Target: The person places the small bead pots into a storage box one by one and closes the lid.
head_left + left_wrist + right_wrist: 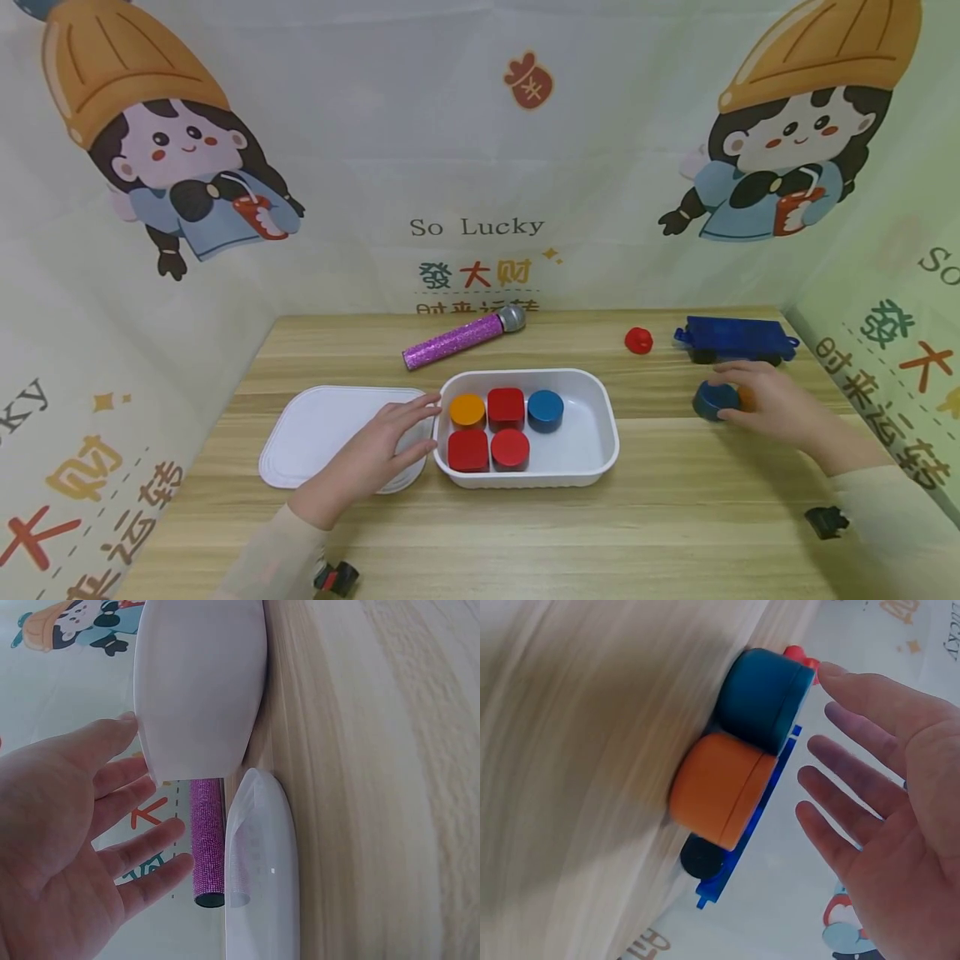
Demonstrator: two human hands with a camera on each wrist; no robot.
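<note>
My left hand [371, 446] reaches over the white lid [322, 429] and touches the left rim of the white container [588, 442], its fingers extended. Inside are an orange round block [467, 411], a blue round block [545, 411] and several red blocks [510, 450]. At the right, my right hand [776, 408] is close around another blue round block [712, 402]. An orange round block [720, 791] stands beside that blue one, mostly hidden by the hand in the head view. In the right wrist view, the thumb is near the blue block's top edge and the fingers are spread.
A purple glittery microphone [453, 342] lies behind the container. Toward the back right are a small red piece [638, 340] and a blue toy wagon base [738, 337] with black wheels. Printed cloth walls [360, 150] enclose the wooden table [495, 542].
</note>
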